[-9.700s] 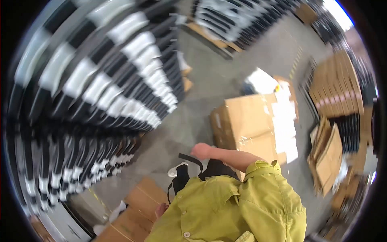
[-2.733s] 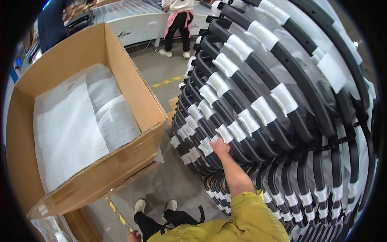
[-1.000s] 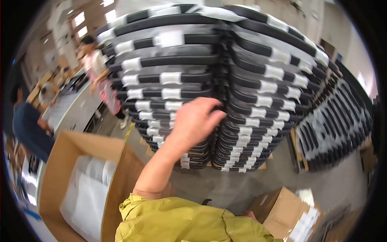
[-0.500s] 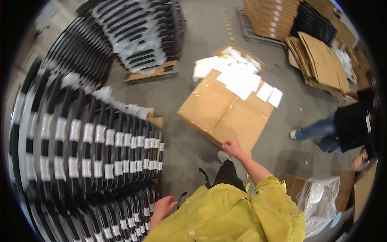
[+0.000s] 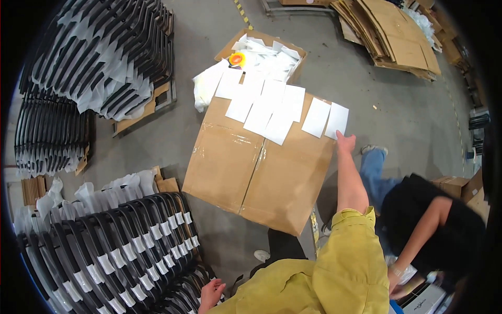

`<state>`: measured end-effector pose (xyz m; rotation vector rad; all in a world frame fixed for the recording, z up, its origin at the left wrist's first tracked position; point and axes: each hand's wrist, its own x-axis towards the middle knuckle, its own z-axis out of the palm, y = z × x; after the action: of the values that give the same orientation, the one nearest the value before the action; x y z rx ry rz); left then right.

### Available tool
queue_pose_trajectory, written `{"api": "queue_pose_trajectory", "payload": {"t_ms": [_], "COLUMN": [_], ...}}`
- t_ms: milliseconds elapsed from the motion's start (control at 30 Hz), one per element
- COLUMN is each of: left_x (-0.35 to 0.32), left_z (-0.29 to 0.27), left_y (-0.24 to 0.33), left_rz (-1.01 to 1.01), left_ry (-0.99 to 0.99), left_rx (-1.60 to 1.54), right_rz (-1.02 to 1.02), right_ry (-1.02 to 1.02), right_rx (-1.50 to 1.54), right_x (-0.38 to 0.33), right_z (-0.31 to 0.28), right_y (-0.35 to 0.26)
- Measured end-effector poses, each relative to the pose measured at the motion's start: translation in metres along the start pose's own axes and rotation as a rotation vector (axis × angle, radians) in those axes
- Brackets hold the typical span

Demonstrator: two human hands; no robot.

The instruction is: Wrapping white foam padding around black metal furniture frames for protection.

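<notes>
A large brown cardboard box (image 5: 225, 162), taped along its middle seam, stands in front of me. Several flat white sheets or packets lie on its far part. My right hand (image 5: 346, 141) is stretched out to the box's right corner, its fingers pinching the near edge of the outermost white sheet (image 5: 337, 120). Low on the left, my left hand (image 5: 211, 294) hangs empty beside a row of black tubular frames (image 5: 130, 251) with white wraps, its fingers loosely curled and apart.
Behind the box stands an open carton (image 5: 300, 52) full of white packets, with a yellow-orange tape roll (image 5: 237, 59) on it. More wrapped black frames (image 5: 104, 63) stand far left. Flattened cardboard (image 5: 392, 31) lies far right. A co-worker in black (image 5: 434, 225) bends close on my right.
I have come closer to the box. My right hand has moved from the box's near edge to the white sheet at right. The co-worker has come nearer and bent down.
</notes>
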<state>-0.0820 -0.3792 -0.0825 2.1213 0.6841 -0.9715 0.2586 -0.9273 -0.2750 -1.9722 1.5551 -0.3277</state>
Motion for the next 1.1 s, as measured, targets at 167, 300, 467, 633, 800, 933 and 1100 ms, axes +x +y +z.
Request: {"api": "queue_pose_trajectory", "payload": {"t_ms": [167, 300, 467, 633, 800, 933, 1100], "left_x": [0.011, 0.031, 0.041, 0.044, 0.040, 0.039, 0.028], "left_z": [-0.018, -0.034, -0.053, -0.069, -0.097, -0.128, -0.145], "left_y": [0.035, 0.043, 0.062, 0.067, 0.082, 0.153, 0.247], "left_rz": [-0.014, 0.019, 0.161, 0.262, 0.447, 0.866, 1.163], "left_ry": [-0.054, -0.033, -0.032, -0.063, 0.056, 0.422, 0.620], "left_rx": [0.080, 0.036, 0.079, 0.208, 0.453, 0.369, 0.288], "right_rz": [0.180, 0.334, 0.255, -0.040, -0.349, -0.844, -1.673], "right_ry": [-0.182, -0.338, -0.426, -0.593, -0.781, -1.027, -1.343], "right_rx": [0.334, 0.731, 0.913, 0.811, 0.711, 0.287, -0.166], "right_x": [0.027, 0.018, -0.001, -0.062, -0.138, -0.228, -0.360], "right_z": [0.020, -0.005, -0.052, -0.105, -0.135, -0.152, -0.170], "right_y": [0.016, 0.009, 0.001, -0.039, -0.094, -0.154, -0.203]}}
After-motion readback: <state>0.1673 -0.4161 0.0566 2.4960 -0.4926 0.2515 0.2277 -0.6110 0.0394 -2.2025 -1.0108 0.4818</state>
